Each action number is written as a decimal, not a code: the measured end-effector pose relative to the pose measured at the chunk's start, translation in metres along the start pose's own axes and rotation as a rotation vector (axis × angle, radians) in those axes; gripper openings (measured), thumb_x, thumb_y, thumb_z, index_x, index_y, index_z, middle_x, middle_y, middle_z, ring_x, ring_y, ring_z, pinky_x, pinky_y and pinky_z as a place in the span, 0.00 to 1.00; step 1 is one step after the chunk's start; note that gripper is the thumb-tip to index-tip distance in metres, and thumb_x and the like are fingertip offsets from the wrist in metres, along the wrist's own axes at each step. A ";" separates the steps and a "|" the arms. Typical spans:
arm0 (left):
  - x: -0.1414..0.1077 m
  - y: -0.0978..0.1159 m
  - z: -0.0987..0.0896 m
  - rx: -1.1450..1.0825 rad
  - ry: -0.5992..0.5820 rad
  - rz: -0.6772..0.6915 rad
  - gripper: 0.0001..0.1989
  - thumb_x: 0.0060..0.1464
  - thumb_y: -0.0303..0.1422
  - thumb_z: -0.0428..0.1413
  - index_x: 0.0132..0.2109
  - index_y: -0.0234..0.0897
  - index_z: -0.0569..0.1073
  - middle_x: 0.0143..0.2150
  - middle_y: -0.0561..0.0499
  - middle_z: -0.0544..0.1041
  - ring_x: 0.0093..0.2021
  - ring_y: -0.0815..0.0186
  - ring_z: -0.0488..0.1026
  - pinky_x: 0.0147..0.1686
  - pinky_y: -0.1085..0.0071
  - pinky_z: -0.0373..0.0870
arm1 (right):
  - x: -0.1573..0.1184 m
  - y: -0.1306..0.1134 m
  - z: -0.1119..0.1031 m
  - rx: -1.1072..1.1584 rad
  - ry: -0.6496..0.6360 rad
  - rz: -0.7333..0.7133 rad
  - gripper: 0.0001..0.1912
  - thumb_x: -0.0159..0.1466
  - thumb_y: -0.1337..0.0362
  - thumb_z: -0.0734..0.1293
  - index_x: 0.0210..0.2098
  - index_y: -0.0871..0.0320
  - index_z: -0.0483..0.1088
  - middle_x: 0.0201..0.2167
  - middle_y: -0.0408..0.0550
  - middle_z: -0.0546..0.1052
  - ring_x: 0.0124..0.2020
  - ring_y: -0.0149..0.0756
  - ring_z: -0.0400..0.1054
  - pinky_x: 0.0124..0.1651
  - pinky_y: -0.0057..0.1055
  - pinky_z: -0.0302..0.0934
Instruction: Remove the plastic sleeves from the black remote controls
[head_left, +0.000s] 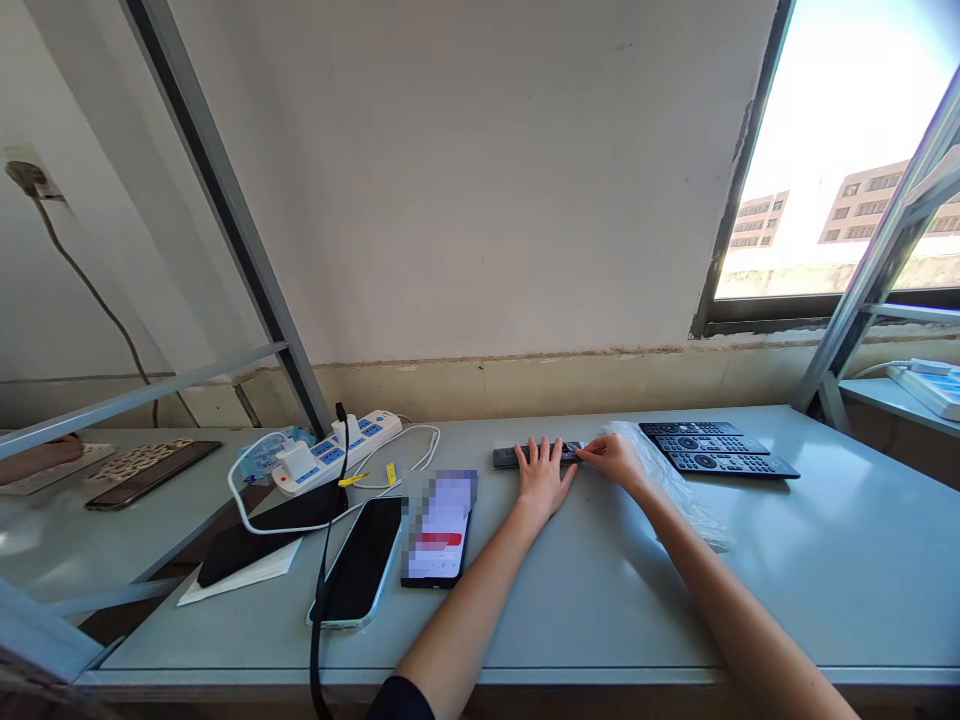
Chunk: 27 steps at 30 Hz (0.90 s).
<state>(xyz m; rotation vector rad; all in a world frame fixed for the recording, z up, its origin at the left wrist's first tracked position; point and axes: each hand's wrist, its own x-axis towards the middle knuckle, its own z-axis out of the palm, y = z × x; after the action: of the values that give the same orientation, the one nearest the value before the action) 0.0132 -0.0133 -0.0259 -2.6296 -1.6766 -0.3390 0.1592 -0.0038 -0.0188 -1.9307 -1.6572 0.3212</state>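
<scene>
A dark remote control (508, 458) lies crosswise on the grey desk. My left hand (541, 482) rests over its middle, fingers spread and stretched out, pressing it down and hiding part of it. At the remote's right end, my right hand (616, 456) is closed in a pinch, thumb and fingertips together on the tip. Crumpled clear plastic wrapping (686, 500) lies under and beside my right wrist. Several other black remote controls (705, 445) lie side by side to the right of that hand.
Left of my arms lie a lit phone (444, 525), a dark-screened phone (367, 560) and a black pouch (262, 535) on white paper. A white power strip (337, 450) with cables stands behind. A black strap (321, 600) hangs over the desk edge (600, 676). Metal frame posts flank both sides.
</scene>
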 end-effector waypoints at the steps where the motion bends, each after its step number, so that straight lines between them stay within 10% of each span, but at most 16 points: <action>1: 0.000 0.000 0.000 -0.002 0.001 0.002 0.26 0.64 0.42 0.40 0.66 0.39 0.55 0.65 0.42 0.61 0.66 0.50 0.55 0.62 0.44 0.52 | 0.000 0.001 0.000 -0.002 -0.001 -0.001 0.09 0.57 0.60 0.68 0.27 0.59 0.78 0.25 0.48 0.77 0.29 0.35 0.72 0.27 0.23 0.58; 15: 0.001 -0.001 0.005 -0.026 0.016 -0.011 0.27 0.64 0.43 0.40 0.67 0.39 0.55 0.66 0.42 0.61 0.66 0.50 0.54 0.63 0.44 0.50 | -0.003 -0.005 -0.002 -0.090 0.011 0.011 0.10 0.59 0.59 0.67 0.30 0.55 0.79 0.29 0.47 0.77 0.32 0.36 0.71 0.30 0.24 0.59; 27: 0.000 0.002 0.000 -0.001 0.040 -0.017 0.27 0.63 0.42 0.43 0.67 0.40 0.54 0.67 0.43 0.58 0.68 0.51 0.51 0.64 0.46 0.48 | -0.010 -0.002 -0.029 -0.258 0.242 0.284 0.20 0.63 0.62 0.61 0.54 0.56 0.69 0.51 0.56 0.68 0.53 0.47 0.61 0.51 0.39 0.55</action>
<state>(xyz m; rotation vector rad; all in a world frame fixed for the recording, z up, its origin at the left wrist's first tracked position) 0.0148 -0.0143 -0.0259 -2.5929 -1.6883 -0.3904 0.1709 -0.0208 0.0042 -2.2994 -1.3215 -0.0240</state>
